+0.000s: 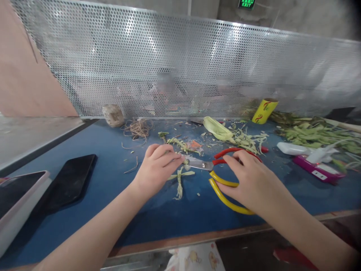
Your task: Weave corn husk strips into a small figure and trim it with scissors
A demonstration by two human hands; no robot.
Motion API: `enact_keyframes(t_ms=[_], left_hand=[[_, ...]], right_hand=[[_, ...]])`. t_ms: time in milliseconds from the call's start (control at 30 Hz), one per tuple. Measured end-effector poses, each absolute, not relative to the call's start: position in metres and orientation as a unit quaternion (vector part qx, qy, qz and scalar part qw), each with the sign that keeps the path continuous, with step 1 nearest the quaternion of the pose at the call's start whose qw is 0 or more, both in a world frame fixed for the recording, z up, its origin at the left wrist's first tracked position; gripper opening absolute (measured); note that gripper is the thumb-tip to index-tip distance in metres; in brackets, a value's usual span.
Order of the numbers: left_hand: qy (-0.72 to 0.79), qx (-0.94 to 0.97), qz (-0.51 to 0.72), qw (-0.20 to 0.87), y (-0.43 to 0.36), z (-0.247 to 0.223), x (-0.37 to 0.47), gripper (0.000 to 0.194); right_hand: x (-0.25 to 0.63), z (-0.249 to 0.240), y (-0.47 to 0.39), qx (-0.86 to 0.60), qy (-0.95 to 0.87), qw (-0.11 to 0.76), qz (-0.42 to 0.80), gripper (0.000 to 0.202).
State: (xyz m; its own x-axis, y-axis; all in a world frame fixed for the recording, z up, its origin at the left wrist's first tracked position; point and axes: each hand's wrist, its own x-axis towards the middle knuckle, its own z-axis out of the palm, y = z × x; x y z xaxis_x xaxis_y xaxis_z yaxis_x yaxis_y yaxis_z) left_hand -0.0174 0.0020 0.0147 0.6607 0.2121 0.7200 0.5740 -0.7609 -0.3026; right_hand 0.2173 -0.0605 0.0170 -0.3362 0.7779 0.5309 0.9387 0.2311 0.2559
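The large metal scissors with red and yellow handles (204, 165) sit right of the centre of the frame, pointing left. The right hand (249, 180) holds them, its grip spread between the red handle and the yellow one, which stand well parted, probably to control the blades from both sides. The left hand (158, 167) has its fingers bunched narrowly at the blade ends, perhaps to steady a small pale green piece (186, 162) there; whether this grip pinches anything cannot be told.

Just below, the knotted cross-shaped figure of pale green strips (179, 182) lies flat on the blue desk (169, 222), likely kept within easy reach. Pale leafy scraps (251, 139) and loose brown twine (138, 129) lie farther back, seemingly out of the hands' way.

As for containers, the yellow printed cylinder (264, 111) leans at upper right, its end showing dark brown; whether it holds anything is unclear. The pale rounded bundle (113, 115) at upper left appears wrapped, its contents too blurred to name.
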Motion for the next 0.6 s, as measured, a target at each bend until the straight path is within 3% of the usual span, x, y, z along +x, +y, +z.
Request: enact_keyframes(t_ms=[300,600], left_hand=[[-0.214,-0.87,-0.352,0.272,-0.002,0.015,-0.014,0.017],[-0.222,-0.871,-0.365,0.242,0.001,0.013,-0.014,0.017]], right_hand=[[0.21,0.022,-0.065,-0.547,-0.757,0.131,-0.331,0.037],[0.212,0.021,-0.071,-0.566,-0.758,0.121,-0.3,0.033]])
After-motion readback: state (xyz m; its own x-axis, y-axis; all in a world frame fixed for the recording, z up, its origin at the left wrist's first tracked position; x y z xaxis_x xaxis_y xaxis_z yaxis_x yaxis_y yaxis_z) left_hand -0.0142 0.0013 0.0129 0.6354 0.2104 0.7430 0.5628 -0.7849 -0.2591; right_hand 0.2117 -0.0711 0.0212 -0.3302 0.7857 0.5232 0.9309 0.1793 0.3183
